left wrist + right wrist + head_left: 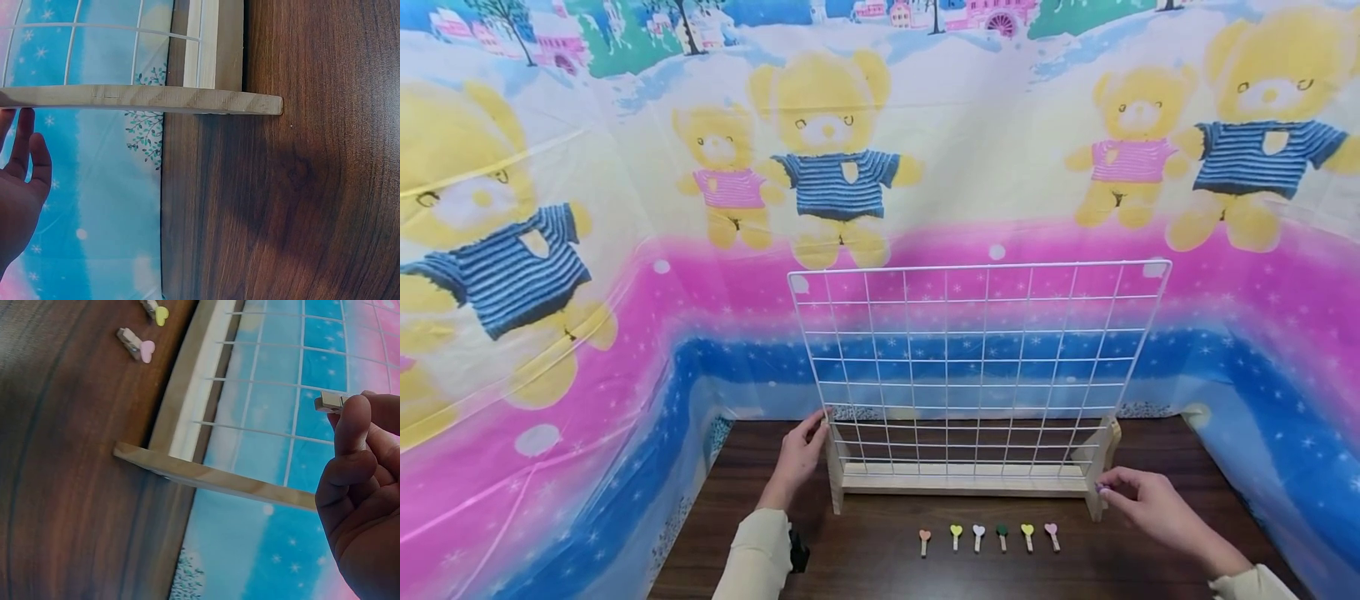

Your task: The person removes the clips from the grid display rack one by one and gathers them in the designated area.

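A white wire grid [977, 358] stands upright in a pale wooden stand [962, 479] on the table. My left hand [799, 458] touches the outer side of the stand's left leg [187, 99], fingers loosely extended. With thumb and fingers, my right hand [1157, 504] pinches a small wooden clothespin [329, 402] beside the stand's right leg [1097, 492]. A bit of purple shows at its end in the head view; the rest is behind the fingers. In front lies a row of heart-topped clothespins: orange [924, 540], yellow, white [978, 535], dark green [1002, 535] and pink [1052, 535].
The dark wooden table [865, 567] extends around the stand. A printed cloth [970, 167] with teddy bears hangs behind and along both sides. Close to the left sleeve is a small black object [799, 552].
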The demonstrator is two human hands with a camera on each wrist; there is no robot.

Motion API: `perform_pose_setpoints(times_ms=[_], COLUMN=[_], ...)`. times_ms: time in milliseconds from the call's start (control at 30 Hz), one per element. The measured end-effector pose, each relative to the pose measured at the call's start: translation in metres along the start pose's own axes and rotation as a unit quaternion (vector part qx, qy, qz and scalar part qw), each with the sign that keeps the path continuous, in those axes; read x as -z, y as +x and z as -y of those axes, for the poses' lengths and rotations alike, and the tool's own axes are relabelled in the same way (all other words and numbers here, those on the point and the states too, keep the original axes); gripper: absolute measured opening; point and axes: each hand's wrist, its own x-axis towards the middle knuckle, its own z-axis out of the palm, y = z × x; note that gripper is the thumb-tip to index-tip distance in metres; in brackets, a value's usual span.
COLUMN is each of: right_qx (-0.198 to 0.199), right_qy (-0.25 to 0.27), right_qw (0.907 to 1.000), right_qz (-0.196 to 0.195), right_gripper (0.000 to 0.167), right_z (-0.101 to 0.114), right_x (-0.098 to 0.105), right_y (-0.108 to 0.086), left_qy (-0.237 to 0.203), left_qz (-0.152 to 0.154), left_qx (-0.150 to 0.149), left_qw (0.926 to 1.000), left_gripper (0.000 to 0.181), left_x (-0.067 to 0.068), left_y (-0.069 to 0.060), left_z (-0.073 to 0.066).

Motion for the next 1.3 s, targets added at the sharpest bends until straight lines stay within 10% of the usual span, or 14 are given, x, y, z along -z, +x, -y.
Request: perform_pose_setpoints(times_ms=[1300], right_qx=[-0.037], right_qy=[0.084], right_qw=[0.9925], right_qz=[0.081], right_gripper=[0.016], right_z=[-0.019], right_x=[-0.035], right_y=[-0.015], left_qy=[-0.019], left_qz=[0.000], left_qx=[0.006], left_qw=[0.9998], left_gripper=[0.034], left_x=[-0.001], left_y=[0.000], left_z=[0.003])
